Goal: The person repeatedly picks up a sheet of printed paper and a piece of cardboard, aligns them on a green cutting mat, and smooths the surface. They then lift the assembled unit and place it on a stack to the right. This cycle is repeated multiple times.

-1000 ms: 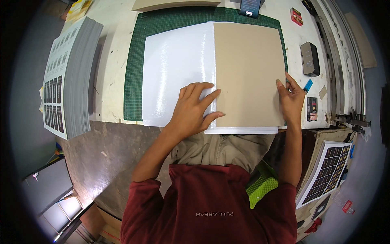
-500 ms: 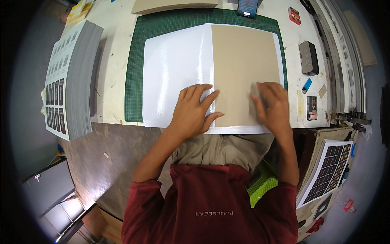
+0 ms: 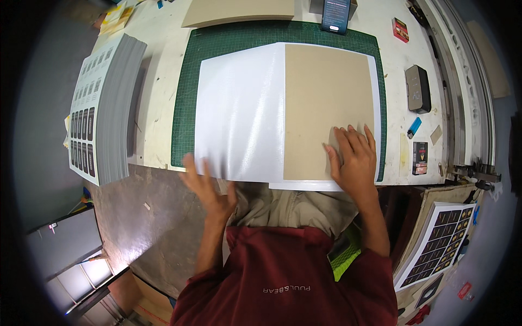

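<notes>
A tan board [image 3: 315,92] lies on the right half of a glossy white sheet [image 3: 236,114], whose white margin shows along the board's right and lower edges. Beneath them is a green cutting mat [image 3: 182,117]. My right hand [image 3: 354,157] rests on the board's lower right part, its fingers stretched out and holding nothing. At the sheet's lower left corner is my left hand [image 3: 207,187], fingers apart and somewhat smeared by motion. Whether its fingertips touch the sheet I cannot tell.
A tall stack of printed sheets [image 3: 109,114] stands at the left. Tan boards [image 3: 236,13] and a phone [image 3: 335,16] are at the back. Along the right lie a red box [image 3: 400,30], a digital clock [image 3: 417,89], a blue lighter [image 3: 414,126] and a dark pack [image 3: 419,157].
My left hand has left the board's left edge and moved left and nearer to the sheet's lower left corner. The right hand has settled lower on the board. The whole view has shifted slightly.
</notes>
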A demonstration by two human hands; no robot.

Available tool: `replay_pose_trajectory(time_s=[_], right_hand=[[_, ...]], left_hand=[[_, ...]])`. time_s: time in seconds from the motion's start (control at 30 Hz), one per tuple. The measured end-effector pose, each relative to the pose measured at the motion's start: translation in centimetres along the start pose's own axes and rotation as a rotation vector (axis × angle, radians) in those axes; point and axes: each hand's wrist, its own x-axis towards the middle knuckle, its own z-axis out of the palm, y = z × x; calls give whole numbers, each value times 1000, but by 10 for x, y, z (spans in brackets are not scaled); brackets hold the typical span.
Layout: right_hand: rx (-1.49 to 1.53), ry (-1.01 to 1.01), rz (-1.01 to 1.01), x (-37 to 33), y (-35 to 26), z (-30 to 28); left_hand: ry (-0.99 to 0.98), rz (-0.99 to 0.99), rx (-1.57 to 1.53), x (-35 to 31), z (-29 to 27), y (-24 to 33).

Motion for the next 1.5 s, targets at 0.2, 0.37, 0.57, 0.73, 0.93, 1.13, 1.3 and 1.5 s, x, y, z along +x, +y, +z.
replay_pose_trajectory(time_s=[0.2,0.37,0.57,0.73,0.93,1.13,1.3,1.5], right_hand=[[65,43,12,-6,5,0],[387,-80,82,-9,44,-25],[248,534,522,-34,51,-131],[-33,-69,161,-26,-9,-73],[88,-193,268,-54,2,-26],[187,-142,259,-56,7,-23],[158,-74,238,-55,6,-22],[279,206,280,-81,-3,-24]], left_hand=[[629,-85,-197,54,-6,31],[-202,157,-351,93,75,58],[-487,432,-55,124,81,105],[-485,518,10,130,85,111],[-580,746,7,152,94,124],[-456,763,-19,235,200,198],[-579,714,-124,206,198,244],[-1039,746,-814,102,96,206]])
